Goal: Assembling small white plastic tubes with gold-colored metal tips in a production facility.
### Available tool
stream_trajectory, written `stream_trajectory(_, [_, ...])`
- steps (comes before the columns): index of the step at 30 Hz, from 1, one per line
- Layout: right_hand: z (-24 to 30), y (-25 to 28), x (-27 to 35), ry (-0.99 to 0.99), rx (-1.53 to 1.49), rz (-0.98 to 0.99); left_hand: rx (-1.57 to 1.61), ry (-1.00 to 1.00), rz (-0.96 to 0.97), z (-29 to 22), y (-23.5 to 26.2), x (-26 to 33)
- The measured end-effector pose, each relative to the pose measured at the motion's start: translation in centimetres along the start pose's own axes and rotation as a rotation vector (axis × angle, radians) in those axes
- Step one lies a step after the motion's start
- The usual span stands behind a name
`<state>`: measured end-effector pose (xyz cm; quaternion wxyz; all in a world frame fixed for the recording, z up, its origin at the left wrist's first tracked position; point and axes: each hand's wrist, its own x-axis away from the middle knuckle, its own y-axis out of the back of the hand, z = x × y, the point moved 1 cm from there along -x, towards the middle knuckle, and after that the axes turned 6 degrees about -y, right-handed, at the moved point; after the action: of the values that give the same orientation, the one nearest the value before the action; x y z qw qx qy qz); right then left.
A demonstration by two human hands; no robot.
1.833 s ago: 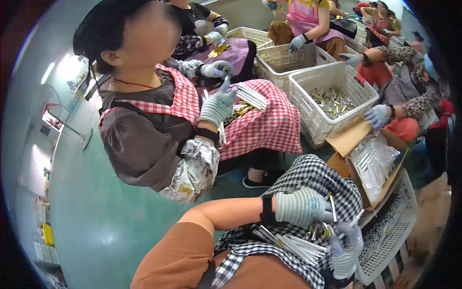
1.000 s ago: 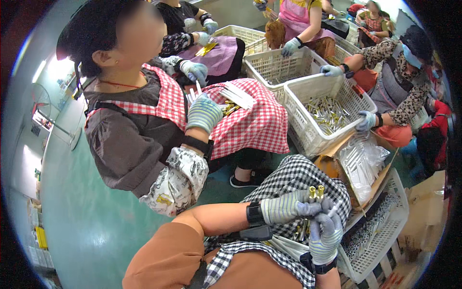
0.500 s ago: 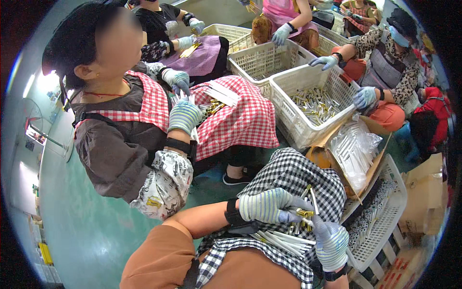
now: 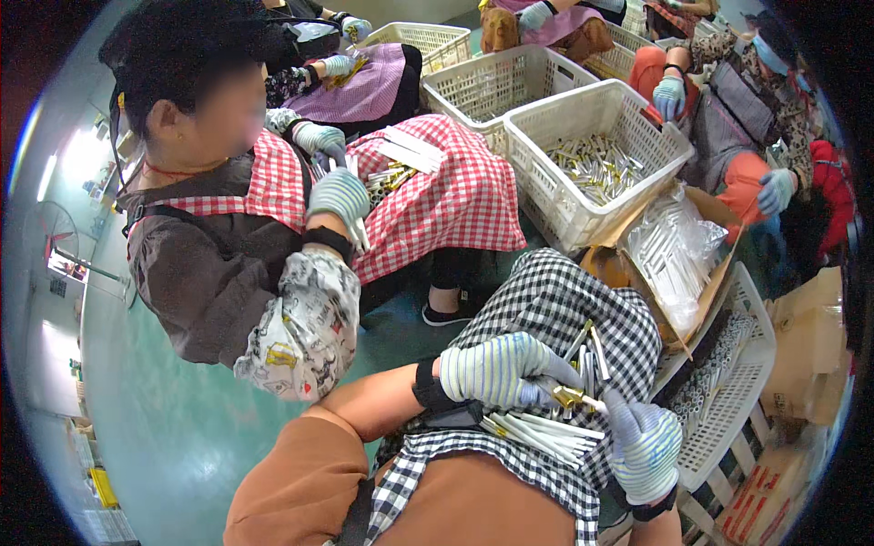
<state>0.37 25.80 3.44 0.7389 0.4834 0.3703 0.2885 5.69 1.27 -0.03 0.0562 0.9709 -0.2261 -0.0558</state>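
My left hand, in a striped knit glove, is closed on a small gold metal piece over my lap. My right hand, gloved alike, pinches the outer end of a short white tube that lines up with the gold piece. Whether the two are joined I cannot make out. Below my hands, a bundle of white tubes lies on my black-and-white checked apron. Several gold and white pieces rest on the apron just beyond my fingers.
To the right stand an open carton with bagged white tubes and a white crate of grey tubes. Ahead, a crate holds gold-and-white pieces. A person in a red checked apron sits close at my left; others work beyond.
My hands have drawn apart slightly, the right one moving right with the tube's end. The view has shifted a little. Across the crate, a co-worker's hands have left its rim.
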Motion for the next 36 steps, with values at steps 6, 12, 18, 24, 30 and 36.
stream_trajectory(6, [0.3,-0.5,1.0,0.036,0.066,0.086,-0.227,-0.002,0.028,-0.3,-0.7,0.4])
stream_trajectory(12, [1.3,-1.6,1.9,0.065,-0.004,0.167,-0.405,-0.049,0.080,-0.5,-2.5,0.9])
stream_trajectory(18, [2.8,-3.5,3.5,-0.192,-0.513,0.373,-0.669,-0.167,0.258,0.3,-3.7,2.7])
stream_trajectory(24, [2.3,-5.8,4.1,-0.078,-0.614,0.340,-0.783,-0.165,0.397,0.9,-0.9,4.0])
stream_trajectory(30, [-0.9,-4.1,4.2,-0.083,-0.208,0.085,-0.728,-0.031,0.270,0.0,1.7,4.2])
stream_trajectory(36, [0.3,-6.8,2.8,0.033,0.055,0.202,-0.393,0.157,0.043,1.4,2.3,3.8])
